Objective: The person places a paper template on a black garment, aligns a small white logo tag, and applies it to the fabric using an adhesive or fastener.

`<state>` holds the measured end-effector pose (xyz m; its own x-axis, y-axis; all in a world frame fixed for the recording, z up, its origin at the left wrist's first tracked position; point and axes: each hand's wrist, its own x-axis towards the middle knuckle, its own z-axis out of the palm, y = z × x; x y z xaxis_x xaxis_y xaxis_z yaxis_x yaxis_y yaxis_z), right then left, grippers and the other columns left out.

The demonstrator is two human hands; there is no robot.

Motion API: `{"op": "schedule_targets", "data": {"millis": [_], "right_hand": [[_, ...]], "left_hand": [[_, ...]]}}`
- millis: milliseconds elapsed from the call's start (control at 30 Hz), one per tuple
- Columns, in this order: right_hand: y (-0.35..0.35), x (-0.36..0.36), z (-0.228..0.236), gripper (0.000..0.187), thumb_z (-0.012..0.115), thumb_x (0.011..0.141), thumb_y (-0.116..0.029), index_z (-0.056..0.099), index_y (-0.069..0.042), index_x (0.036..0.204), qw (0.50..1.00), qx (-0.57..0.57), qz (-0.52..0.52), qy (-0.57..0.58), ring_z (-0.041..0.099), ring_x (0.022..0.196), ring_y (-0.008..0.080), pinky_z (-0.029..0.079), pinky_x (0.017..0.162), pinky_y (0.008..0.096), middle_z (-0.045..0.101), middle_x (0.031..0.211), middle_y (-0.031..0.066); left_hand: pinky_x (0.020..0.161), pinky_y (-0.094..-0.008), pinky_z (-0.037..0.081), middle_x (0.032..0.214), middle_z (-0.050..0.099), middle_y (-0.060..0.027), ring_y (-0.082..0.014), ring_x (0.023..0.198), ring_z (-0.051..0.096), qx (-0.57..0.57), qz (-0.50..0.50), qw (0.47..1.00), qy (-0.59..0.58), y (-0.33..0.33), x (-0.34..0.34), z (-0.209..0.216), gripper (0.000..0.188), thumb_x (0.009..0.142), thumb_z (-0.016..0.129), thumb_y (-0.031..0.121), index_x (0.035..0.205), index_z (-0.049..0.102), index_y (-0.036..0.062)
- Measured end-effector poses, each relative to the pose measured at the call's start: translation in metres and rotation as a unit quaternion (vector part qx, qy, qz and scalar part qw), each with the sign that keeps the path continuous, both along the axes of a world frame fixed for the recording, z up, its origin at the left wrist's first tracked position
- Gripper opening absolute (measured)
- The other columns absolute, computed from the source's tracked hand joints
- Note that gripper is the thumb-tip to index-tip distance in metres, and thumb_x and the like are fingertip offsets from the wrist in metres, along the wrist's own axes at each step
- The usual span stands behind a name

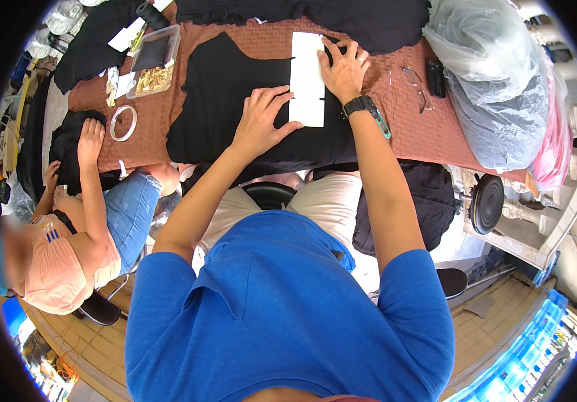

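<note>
A white rectangular card (307,74) lies lengthwise on a piece of black fabric (224,87) spread over the table. My left hand (261,119) rests on the fabric with fingers apart, its fingertips and thumb at the card's left edge. My right hand (345,70), a dark watch on its wrist, lies along the card's right edge. Its fingers are spread and slightly bent, the tips near the card's upper right corner. Neither hand grips anything.
A reddish-brown cloth (409,124) covers the table. Eyeglasses (422,90) and a large plastic-wrapped bundle (496,87) are on the right. At left are a clear plastic box (157,63), a white ring (123,123) and a seated co-worker (77,248) touching black fabric.
</note>
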<state>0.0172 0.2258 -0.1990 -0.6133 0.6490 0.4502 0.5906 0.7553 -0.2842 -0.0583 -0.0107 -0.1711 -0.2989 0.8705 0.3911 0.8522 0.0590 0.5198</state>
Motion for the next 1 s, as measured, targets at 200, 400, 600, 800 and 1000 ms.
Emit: {"op": "schedule_targets", "data": {"millis": [200,400,600,800,1000], "right_hand": [[0.0009,-0.0004,-0.0021,0.041,0.058,0.097,-0.046,0.065,-0.032,0.135,1.0,0.0,-0.001,-0.017,0.044,0.119,0.0371,0.035,0.104,0.058,0.051,0.131,0.0057],[-0.0001,-0.0008,-0.0017,0.041,0.057,0.097,-0.047,0.064,-0.032,0.135,1.0,-0.004,-0.001,-0.014,0.043,0.12,0.0379,0.034,0.104,0.0586,0.051,0.132,0.0065],[-0.0007,-0.0003,-0.0011,0.038,0.056,0.098,-0.046,0.066,-0.034,0.133,1.0,0.004,0.009,-0.01,0.044,0.117,0.0371,0.036,0.101,0.057,0.052,0.13,0.0068],[-0.0006,-0.0001,-0.0007,0.036,0.056,0.098,-0.045,0.067,-0.035,0.131,1.0,0.012,0.009,-0.014,0.045,0.117,0.037,0.037,0.099,0.0562,0.052,0.13,0.0059],[-0.0018,0.0019,0.0021,0.037,0.057,0.097,-0.042,0.067,-0.035,0.132,1.0,0.008,0.015,-0.016,0.045,0.116,0.0372,0.037,0.099,0.0562,0.052,0.132,0.0054]], "left_hand": [[0.104,-0.0436,0.041,0.139,0.058,-0.0054,-0.0293,0.123,0.05,0.0,0.004,1.0,-0.006,-0.0004,0.0001,-0.0008,0.059,0.079,0.084,0.035,0.128,0.064,0.0079],[0.104,-0.0436,0.042,0.138,0.058,-0.0059,-0.0293,0.122,0.05,0.005,0.006,1.0,-0.004,0.0,0.0,-0.0009,0.06,0.079,0.085,0.036,0.128,0.064,0.0073],[0.104,-0.0444,0.042,0.137,0.059,-0.0068,-0.0298,0.122,0.051,0.015,0.013,1.0,-0.006,-0.0003,-0.0001,-0.0016,0.059,0.079,0.085,0.037,0.127,0.065,0.0068],[0.1,-0.0439,0.043,0.134,0.06,-0.0065,-0.0288,0.119,0.052,0.03,0.016,0.999,0.01,0.0003,-0.0006,-0.0031,0.061,0.078,0.084,0.039,0.124,0.065,0.0044],[0.099,-0.0427,0.045,0.129,0.063,-0.0052,-0.028,0.115,0.054,0.05,0.014,0.999,0.001,0.0005,-0.0007,-0.0038,0.06,0.077,0.085,0.037,0.122,0.066,0.004]]}}
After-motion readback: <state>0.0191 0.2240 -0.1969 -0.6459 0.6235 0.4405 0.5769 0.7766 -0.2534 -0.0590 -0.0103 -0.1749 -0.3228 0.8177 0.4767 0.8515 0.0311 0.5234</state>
